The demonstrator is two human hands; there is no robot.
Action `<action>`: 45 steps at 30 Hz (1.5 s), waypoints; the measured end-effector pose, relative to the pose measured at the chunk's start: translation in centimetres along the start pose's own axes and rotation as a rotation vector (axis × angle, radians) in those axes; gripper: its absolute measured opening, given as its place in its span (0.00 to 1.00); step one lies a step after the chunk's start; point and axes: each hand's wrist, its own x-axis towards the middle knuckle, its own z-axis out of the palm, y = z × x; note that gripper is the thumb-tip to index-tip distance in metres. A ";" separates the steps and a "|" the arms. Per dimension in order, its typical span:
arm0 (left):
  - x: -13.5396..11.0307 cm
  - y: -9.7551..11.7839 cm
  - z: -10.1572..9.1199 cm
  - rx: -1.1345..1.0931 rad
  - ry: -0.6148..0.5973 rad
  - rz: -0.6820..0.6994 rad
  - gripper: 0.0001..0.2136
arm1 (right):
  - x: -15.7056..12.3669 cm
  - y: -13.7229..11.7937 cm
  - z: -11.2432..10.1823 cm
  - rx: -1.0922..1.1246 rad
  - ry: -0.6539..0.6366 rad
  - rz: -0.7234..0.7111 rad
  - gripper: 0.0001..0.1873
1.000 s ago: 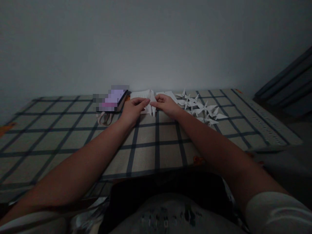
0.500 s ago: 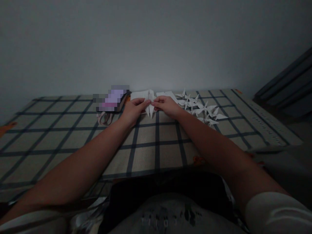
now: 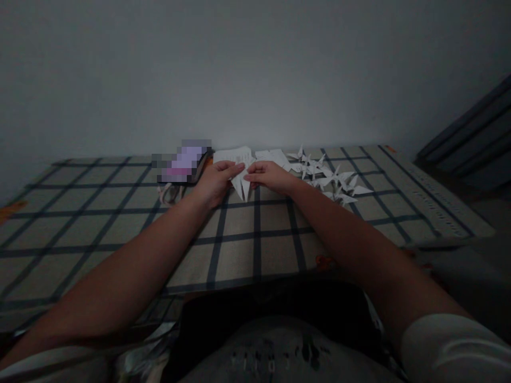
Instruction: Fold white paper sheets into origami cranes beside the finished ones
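A small piece of folded white paper is held between both hands, its two narrow points facing down toward me. My left hand pinches its left side with thumb and fingers. From the right, my right hand grips the other side, fingers closed near its upper edge. Just behind the hands lie flat white sheets, one on the left and one on the right. Several folded paper cranes are clustered to the right of my right hand.
A phone-like object, blurred out, rests left of my left hand, with a pale strap below it. A checked cloth covers the table. The wall rises directly behind, and dark grey folded fabric hangs at the right.
The folded paper has turned and come slightly lower and nearer; its two points now stand apart. Both hands have shifted a little with it. The cranes and phone-like object have stayed put.
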 end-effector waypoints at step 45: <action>-0.6 0.5 0.3 0.315 0.104 0.200 0.14 | 0.8 0.6 -0.4 0.049 0.214 -0.144 0.17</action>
